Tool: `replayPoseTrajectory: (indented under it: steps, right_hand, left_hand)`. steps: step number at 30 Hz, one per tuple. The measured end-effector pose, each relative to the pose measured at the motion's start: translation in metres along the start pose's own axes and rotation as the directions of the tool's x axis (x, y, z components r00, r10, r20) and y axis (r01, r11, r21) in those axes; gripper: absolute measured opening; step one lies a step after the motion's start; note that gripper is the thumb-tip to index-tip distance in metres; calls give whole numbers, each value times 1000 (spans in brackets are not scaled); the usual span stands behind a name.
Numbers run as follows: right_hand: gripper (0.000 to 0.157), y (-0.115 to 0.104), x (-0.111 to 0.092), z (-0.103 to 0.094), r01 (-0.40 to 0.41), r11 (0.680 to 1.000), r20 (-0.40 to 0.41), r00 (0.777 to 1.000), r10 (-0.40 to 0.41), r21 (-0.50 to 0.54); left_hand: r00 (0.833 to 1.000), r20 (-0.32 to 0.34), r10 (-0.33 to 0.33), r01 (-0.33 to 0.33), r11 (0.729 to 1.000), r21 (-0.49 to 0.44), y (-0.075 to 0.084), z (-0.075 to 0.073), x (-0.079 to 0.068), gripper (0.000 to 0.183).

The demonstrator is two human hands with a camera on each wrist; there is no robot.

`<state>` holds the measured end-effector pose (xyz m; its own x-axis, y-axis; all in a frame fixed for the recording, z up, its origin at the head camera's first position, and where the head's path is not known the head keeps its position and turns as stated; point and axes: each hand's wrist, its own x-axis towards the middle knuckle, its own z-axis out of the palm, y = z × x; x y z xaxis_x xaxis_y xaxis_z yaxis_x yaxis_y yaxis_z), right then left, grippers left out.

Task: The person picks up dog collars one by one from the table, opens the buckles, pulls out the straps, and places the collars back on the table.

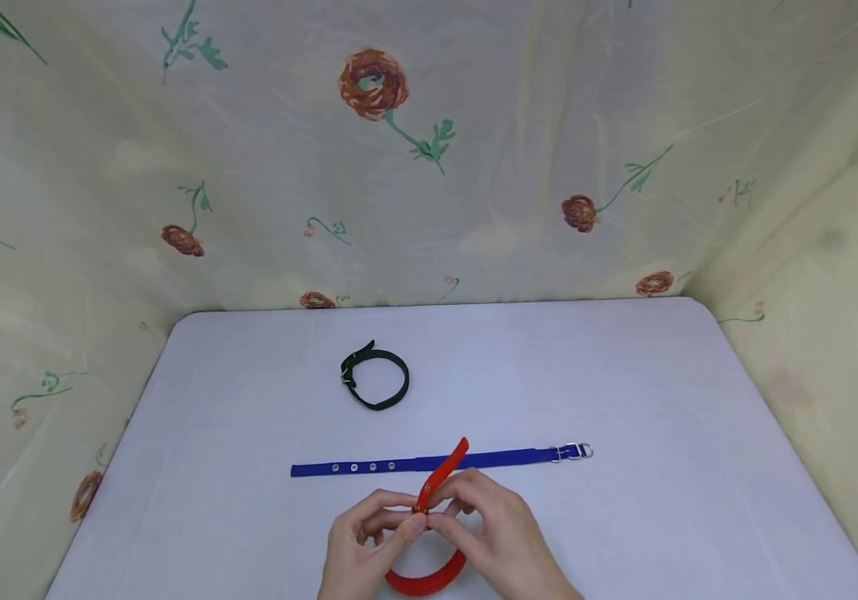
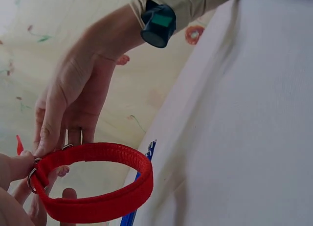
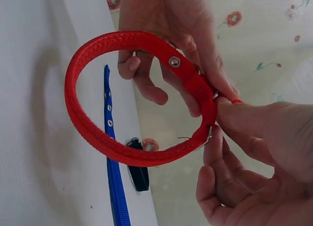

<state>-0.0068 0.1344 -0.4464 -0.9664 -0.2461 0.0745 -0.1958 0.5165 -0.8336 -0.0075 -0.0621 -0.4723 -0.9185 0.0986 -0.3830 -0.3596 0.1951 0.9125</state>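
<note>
As the head view shows, a red woven-fabric collar with metal fittings (image 1: pixel 429 583) forms a loop near six o'clock, at the near side of a white-covered bench (image 1: pixel 624 375). The left grip (image 1: pixel 368 533) pinches its fittings from nine o'clock, and the right grip (image 1: pixel 499 525) pinches the strap beside them from three. The free red tail points to one o'clock, across a flat blue webbing strap with metal eyelets (image 1: pixel 507 458). Farther off, between eleven and twelve, lies a black buckled loop (image 1: pixel 403 379).

From the left wrist, the loop appears lifted off the bench, keeping a rounded shape; a silver metal ring (image 2: pixel 32 182) sits at its nine o'clock. Both thumbs meet near its ten o'clock, the remaining fingers loose.

From the right wrist, a round silver eyelet (image 3: pixel 174 62) shows near one o'clock on the loop, and both grips close in around three, where fingers hide much of the metalwork.

The collar should handle as light, flexible and hard to damage, its thick stitched band springy and not very slippery, the small fittings slicker. The best hold is probably on the fabric just beside the metal, with fingertips.
</note>
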Motion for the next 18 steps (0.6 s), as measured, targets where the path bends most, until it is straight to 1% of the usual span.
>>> replayPoseTrajectory:
  steps: [4, 7, 13, 16, 18]
  right_hand:
    - [15, -1, 2, 0, -45, 999, 57, 997, 45, 9]
    - [15, 0, 1, 3, -73, 997, 73, 995, 72, 16]
    - [18, -2, -1, 9, -86, 996, 8, 996, 86, 19]
    - [19, -2, -2, 9, -75, 997, -7, 997, 76, 34]
    - [20, -2, -3, 7, -54, 998, -8, 998, 55, 37]
  left_hand:
    - [1000, -3, 0, 0, 999, 47, -1, 0, 0, 40]
    - [1000, 12, 4, -5, 998, 57, -3, 0, 0, 39]
    - [999, 28, 17, -18, 999, 45, -6, 1, 1, 39]
    - [1000, 27, 9, -11, 999, 43, -5, 1, 1, 40]
    - [1000, 28, 7, -8, 999, 42, -5, 1, 2, 40]
